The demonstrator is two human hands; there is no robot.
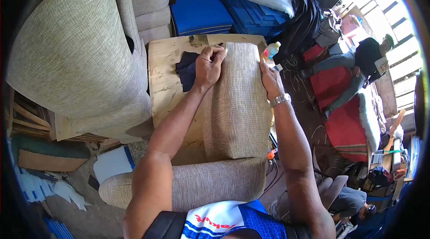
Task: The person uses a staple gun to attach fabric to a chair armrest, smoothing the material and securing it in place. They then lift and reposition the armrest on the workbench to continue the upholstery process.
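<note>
A long woven-fabric upholstered cushion (242, 100) in beige lies lengthwise on a plywood tabletop (163, 104), between the person's two hands. The left hand (208, 69) is at its far left corner, thumb and fingertips drawn together in a pinch on the fabric edge. The right hand (271, 80), with a metal-banded wristwatch (281, 100) behind it, lies along the far part of the cushion's right side, touching it; its fingers are partly hidden there, so I cannot tell whether they are spread or gripping.

The cushion's near end meets a padded bolster (219, 180) in similar fabric, set crosswise in front of the person's torso. A dark cloth (186, 69) rests on the plywood just left of the left hand, and a bottle (272, 50) stands just beyond the right fingers. Past the far edge sit blue foam slabs (199, 12); a large upholstered sofa piece (80, 55) fills the left side.
</note>
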